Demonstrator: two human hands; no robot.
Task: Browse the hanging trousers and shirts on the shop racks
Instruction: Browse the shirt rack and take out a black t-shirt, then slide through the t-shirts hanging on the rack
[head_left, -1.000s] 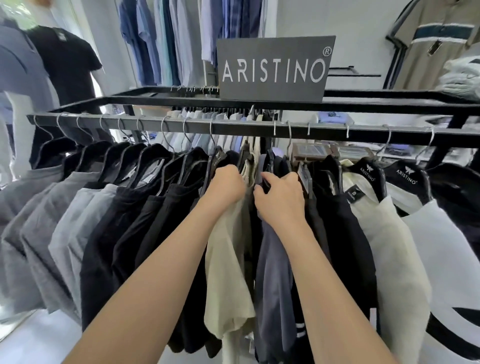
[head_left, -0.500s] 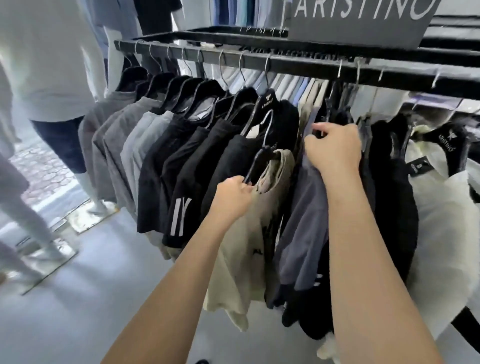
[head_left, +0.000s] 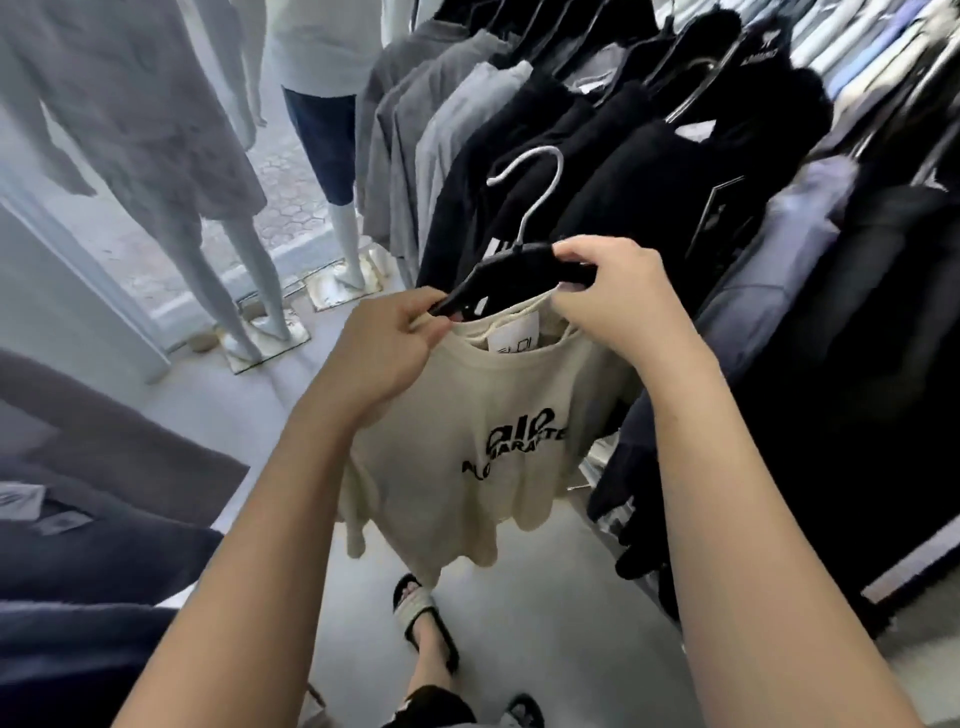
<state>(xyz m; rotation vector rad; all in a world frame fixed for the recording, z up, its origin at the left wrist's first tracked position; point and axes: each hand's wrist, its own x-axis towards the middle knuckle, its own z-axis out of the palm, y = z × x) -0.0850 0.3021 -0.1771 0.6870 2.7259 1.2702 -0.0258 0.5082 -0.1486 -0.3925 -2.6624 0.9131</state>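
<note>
— What stays hidden here?

— The rail itself is cut off above the top edge, so only the hanging garments (head_left: 519, 119) show, grey ones to the left and black ones beside them, with bluish shirts (head_left: 878, 31) blurred in the far corner. The print on the cream T-shirt (head_left: 467, 467) is creased; a few black letters read, the rest do not. A white tag (head_left: 514, 338) sits inside its collar, its writing too faint to make out. The mannequins (head_left: 208, 182) by the glass front are cropped at the chest.

— And the shirt, where is it?

— Off the rack, held in front of the black garments on a black hanger (head_left: 511, 275) whose metal hook (head_left: 535, 182) stands free in the air, tilted left.

— How do the hands lie?

— Both arms reach forward from the bottom of the frame. The left hand (head_left: 384, 348) pinches the hanger's left tip together with the shirt's shoulder, fingers curled around them. The right hand (head_left: 618, 296) wraps over the hanger's right arm, thumb beneath and fingers folded on top (the hanger's end vanishes under that grip).

— Anything below?

— A foot in a sandal (head_left: 423, 618) stands on the pale floor (head_left: 545, 623) beneath the shirt's hem, and dark folded clothes (head_left: 104, 545) lie at the left edge, partly cropped.
</note>
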